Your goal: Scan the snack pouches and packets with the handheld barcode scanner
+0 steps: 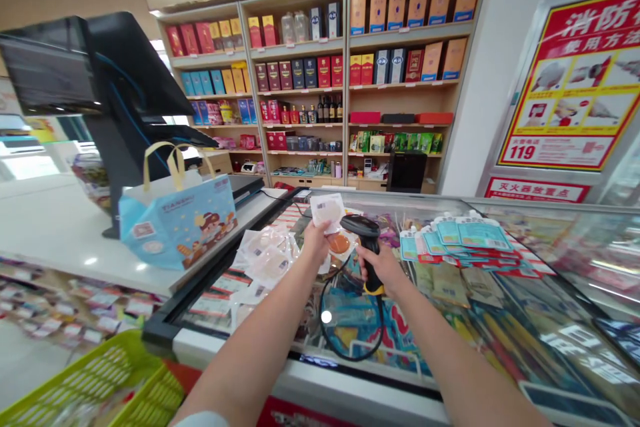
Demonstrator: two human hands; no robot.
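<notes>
Several clear packets (267,255) lie on the glass-topped case (360,383). Left hand (317,241): fingers clamped on a barcoded packet (328,208), above the glass. Right hand (376,265): fingers clamped around the black scanner (368,232). Blue pouches (463,235) lie farther right.

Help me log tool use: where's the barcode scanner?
In the head view, the barcode scanner is just right of centre, in the right hand, over the glass-topped case.

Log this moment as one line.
left hand: holding white packet; right hand: holding scanner; other packets: on glass top; pouches: right of scanner; blue bag: on counter
</notes>
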